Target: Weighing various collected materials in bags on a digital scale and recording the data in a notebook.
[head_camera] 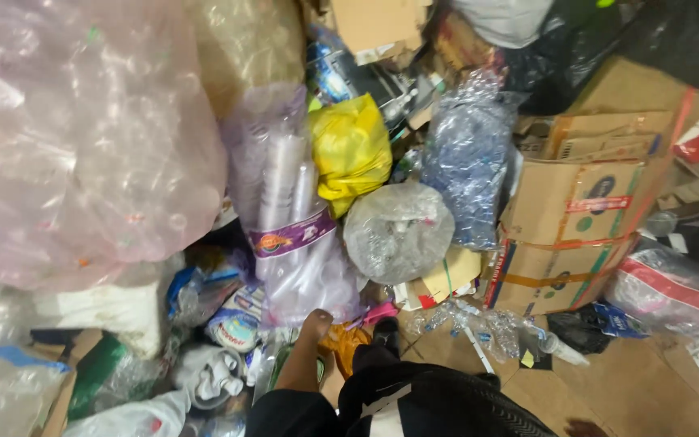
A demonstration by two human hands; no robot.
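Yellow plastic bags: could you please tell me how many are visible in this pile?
1: the yellow bag lies mid-pile, between the clear bag of stacked cups and the bag of crushed bottles. Others may be buried.

Recycling depot: bagged plastic bottles point(66, 137), cardboard boxes point(576, 226)

A clear plastic bag of stacked cups point(294, 235) stands nearly upright in the heap, tinted faintly violet, with a purple printed band across its middle. Its bulging lower end rests just above the left hand point(315, 325), touching or nearly so.
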